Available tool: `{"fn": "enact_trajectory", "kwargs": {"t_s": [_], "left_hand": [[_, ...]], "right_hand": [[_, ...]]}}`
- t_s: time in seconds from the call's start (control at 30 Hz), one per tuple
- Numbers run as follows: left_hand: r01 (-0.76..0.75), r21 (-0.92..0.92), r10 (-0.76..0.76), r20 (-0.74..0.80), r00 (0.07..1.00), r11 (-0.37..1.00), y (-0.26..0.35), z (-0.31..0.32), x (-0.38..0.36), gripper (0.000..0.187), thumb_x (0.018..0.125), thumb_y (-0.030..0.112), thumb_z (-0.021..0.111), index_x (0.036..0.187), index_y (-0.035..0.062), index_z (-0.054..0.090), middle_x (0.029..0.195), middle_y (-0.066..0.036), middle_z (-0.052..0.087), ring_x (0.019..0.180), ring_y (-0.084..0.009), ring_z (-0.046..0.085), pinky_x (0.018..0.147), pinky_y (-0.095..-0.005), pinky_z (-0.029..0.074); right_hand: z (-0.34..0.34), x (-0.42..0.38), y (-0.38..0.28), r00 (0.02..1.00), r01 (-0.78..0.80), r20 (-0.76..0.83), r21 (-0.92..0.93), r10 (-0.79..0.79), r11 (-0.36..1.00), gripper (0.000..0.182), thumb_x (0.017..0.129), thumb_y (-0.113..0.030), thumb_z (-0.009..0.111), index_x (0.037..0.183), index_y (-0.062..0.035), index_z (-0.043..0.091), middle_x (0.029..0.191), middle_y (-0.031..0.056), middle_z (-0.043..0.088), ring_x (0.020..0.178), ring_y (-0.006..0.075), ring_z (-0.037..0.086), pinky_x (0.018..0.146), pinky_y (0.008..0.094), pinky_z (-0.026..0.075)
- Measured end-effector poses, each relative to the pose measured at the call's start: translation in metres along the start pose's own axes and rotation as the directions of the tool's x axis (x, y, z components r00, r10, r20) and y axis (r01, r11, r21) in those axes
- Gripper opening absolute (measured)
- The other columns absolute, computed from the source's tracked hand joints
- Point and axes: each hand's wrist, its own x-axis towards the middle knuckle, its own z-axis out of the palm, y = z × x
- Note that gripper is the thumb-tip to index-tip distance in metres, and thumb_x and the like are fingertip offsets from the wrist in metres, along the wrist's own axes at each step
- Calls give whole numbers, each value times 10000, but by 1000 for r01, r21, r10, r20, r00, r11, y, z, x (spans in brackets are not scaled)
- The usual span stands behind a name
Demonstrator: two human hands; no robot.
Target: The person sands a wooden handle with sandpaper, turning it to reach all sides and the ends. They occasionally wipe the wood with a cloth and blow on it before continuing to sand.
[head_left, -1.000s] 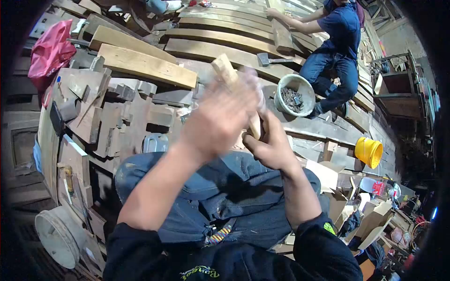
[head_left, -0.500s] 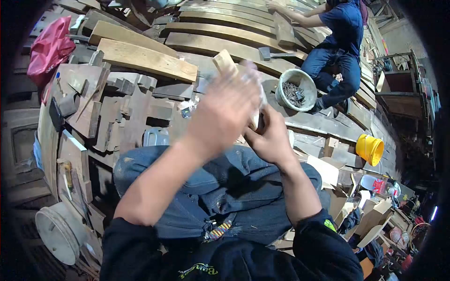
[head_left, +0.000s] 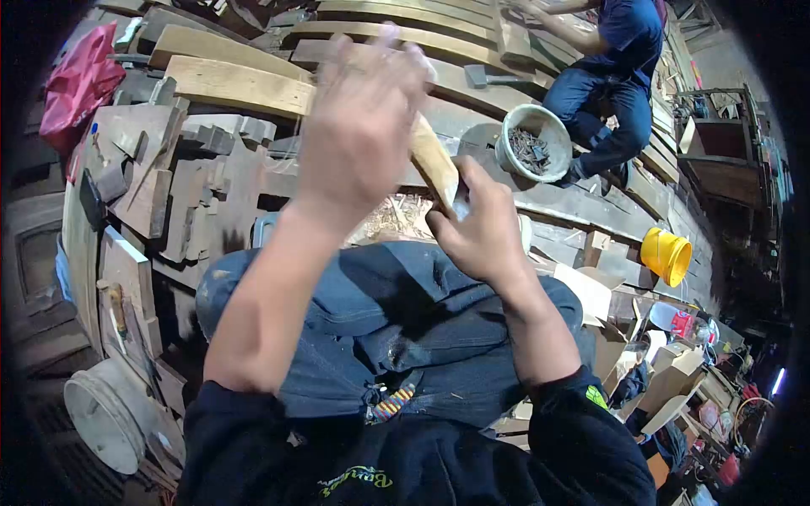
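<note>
A pale, slightly curved piece of wood (head_left: 434, 163) points up and away from me above my lap. My right hand (head_left: 485, 221) is closed around its near end, thumb on the left side and fingers on the right. My left hand (head_left: 359, 135) is over the far part of the wood and hides that end. Motion smears its fingers; a whitish patch shows at their right edge, and I cannot tell what it is. Wood shavings (head_left: 395, 218) lie beneath, just beyond my knees.
Planks (head_left: 240, 88) and offcuts cover the left and far side. A bucket of dark metal pieces (head_left: 511, 157) stands ahead right, near a seated person (head_left: 620, 93) and a hatchet (head_left: 477, 77). A yellow bucket (head_left: 665, 255) and a plastic bottle (head_left: 682, 323) are at right, a white bucket (head_left: 101, 422) at left.
My left hand has swept up and to the left along the wood, uncovering more of its near part. My right hand keeps its hold, almost in place. The view has shifted slightly.
</note>
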Motion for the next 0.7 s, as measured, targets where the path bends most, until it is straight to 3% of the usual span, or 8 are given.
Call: {"fn": "enact_trajectory", "kwargs": {"t_s": [0.17, 0.27, 0.37, 0.43, 0.5, 0.57, 0.63, 0.7], "left_hand": [[54, -247, -1, 210, 978, 968, 55, -2, -27, 272, 844, 113, 492, 1017, 7, 673, 1188, -155, 641, 1239, -269, 540, 1123, -462, 307], [5, -94, 2, 73, 997, 996, 15, 3, -11, 270, 835, 104, 517, 1046, 18, 660, 1152, -150, 655, 1228, -279, 547, 1125, -480, 288], [50, 9, -50, -18, 999, 999, -2, 2, -6, 278, 824, 95, 540, 1074, 26, 643, 1115, -142, 662, 1207, -280, 559, 1110, -482, 304], [42, -148, -8, 226, 974, 988, 31, 5, -22, 243, 906, 94, 533, 1111, 35, 650, 1176, -110, 653, 1258, -297, 518, 1127, -475, 274], [43, -248, 25, 264, 964, 968, 44, 1, -23, 243, 893, 101, 558, 1106, 34, 651, 1187, -110, 649, 1260, -292, 518, 1129, -468, 271], [51, -168, -27, 142, 989, 985, 26, 1, -14, 248, 903, 104, 555, 1120, 29, 645, 1198, -124, 642, 1266, -300, 510, 1131, -462, 268], [51, -18, -51, 4, 999, 999, -9, -2, -1, 252, 927, 102, 527, 1139, 15, 631, 1178, -152, 641, 1276, -330, 487, 1116, -471, 293], [118, -77, -120, -14, 993, 990, 6, 2, -5, 239, 847, 78, 524, 1027, -15, 652, 1105, -144, 661, 1190, -316, 552, 1115, -482, 295]], "right_hand": [[4, -2, 13, 990, -140, 24, 83, 139, 987, 389, 686, -62, 722, 1021, 17, 540, 725, 234, 610, 705, 407, 627, 622, 433, 485], [5, -3, 11, 991, -131, 40, 90, 128, 987, 389, 684, -57, 712, 1016, 31, 529, 682, 224, 603, 669, 397, 626, 611, 422, 487], [6, -3, 12, 992, 115, -54, -24, -116, 993, 376, 684, -61, 708, 1002, 37, 532, 692, 227, 607, 678, 389, 630, 620, 417, 489], [-2, 0, 1, 978, -200, 64, -7, 200, 980, 360, 686, -70, 707, 990, 28, 542, 744, 240, 616, 730, 401, 634, 654, 424, 493], [8, -4, 24, 983, -176, 76, 150, 166, 973, 343, 688, -73, 701, 980, 20, 547, 777, 243, 620, 768, 413, 635, 681, 433, 494], [7, -2, 11, 996, -94, 6, 94, 94, 991, 368, 665, -48, 699, 993, 54, 565, 721, 208, 593, 622, 288, 605, 625, 342, 477], [6, -3, 12, 1000, 19, 1, 18, -19, 1000, 376, 653, -36, 691, 998, 36, 563, 801, 238, 618, 702, 376, 618, 653, 364, 487], [8, -3, 14, 998, 61, -13, -13, -61, 998, 333, 697, -76, 688, 970, 34, 535, 804, 259, 625, 775, 445, 620, 681, 460, 490]]}}
